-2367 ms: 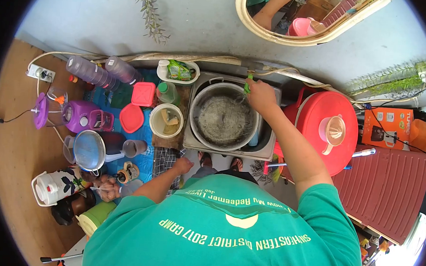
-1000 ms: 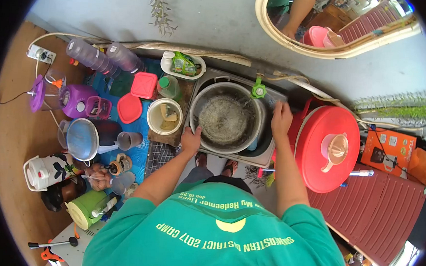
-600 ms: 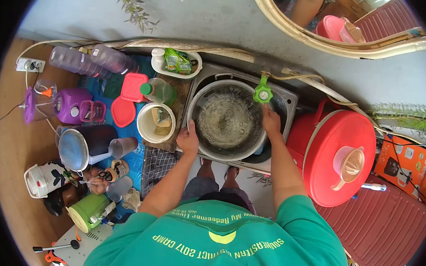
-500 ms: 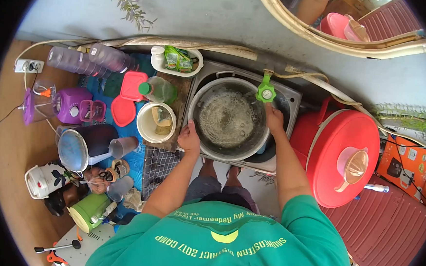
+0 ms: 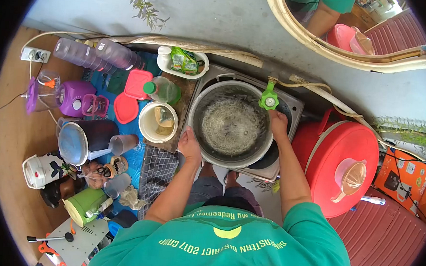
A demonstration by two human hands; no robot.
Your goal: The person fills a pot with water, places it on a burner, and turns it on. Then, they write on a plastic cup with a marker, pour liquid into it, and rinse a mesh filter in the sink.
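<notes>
both hands grip a big metal pot (image 5: 233,126) that sits in the steel sink (image 5: 292,106). the left hand (image 5: 190,145) is closed on the pot's near-left rim, fingers curled over the edge. the right hand (image 5: 278,123) is closed on the right rim, just under the green tap handle (image 5: 269,99). between the two grips the pot holds foamy, bubbly water.

just left of the left grip stands a cream bowl (image 5: 158,122) with scraps in it, on a dark wooden board, and beyond that a green-capped bottle (image 5: 162,90). below the left grip a checked cloth (image 5: 158,165) lies on the bench. further left sit red lids (image 5: 138,84), a purple blender base (image 5: 75,98) and a dark jug with a strainer (image 5: 75,142) on it.

right of the right grip, close by, is a large red cooler (image 5: 342,162) with a pale juicer resting on its lid.
</notes>
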